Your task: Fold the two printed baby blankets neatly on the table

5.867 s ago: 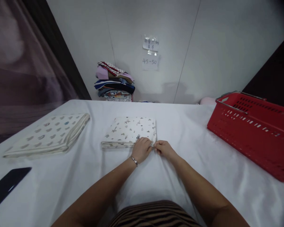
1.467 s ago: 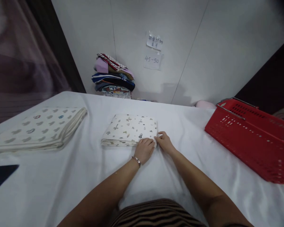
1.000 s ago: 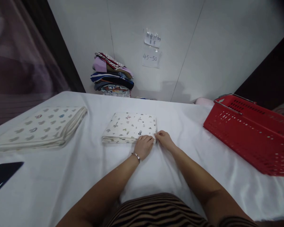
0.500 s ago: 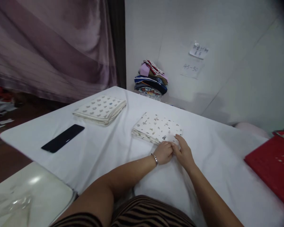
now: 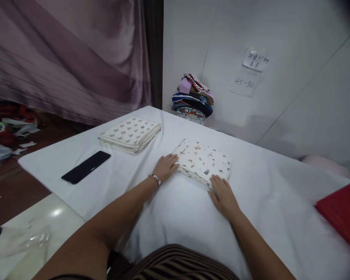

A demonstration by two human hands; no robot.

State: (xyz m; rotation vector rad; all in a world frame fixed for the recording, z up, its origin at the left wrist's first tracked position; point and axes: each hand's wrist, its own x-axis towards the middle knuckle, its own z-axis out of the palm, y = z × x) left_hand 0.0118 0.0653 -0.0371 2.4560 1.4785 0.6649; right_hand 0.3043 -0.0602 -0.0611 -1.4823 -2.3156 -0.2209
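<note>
In front of me a folded white cloth [image 5: 202, 157] printed with small grey and brown motifs lies flat on the white-covered table [image 5: 181, 210]. My left hand [image 5: 165, 170], with a silver bracelet at its wrist, rests its stretched fingertips against the cloth's near left corner. At the near right corner, the fingers of my right hand [image 5: 224, 197] lie on top of the cloth, its thumb apart from them by the front edge. Both hands look open. A second folded cloth [image 5: 130, 134], white with grey shapes, sits farther left.
A black phone [image 5: 86, 167] lies on the table's left side. To the right is a red object [image 5: 342, 210]. A stack of folded fabrics [image 5: 193, 97] stands beyond the far edge, near a wall with paper notes [image 5: 255, 62]. A pale glossy surface [image 5: 56, 221] adjoins at lower left.
My hands, close together at the cloth's front edge before, have moved apart. The left went to the cloth's left corner, while the right stays near the right corner. The view has shifted slightly left.
</note>
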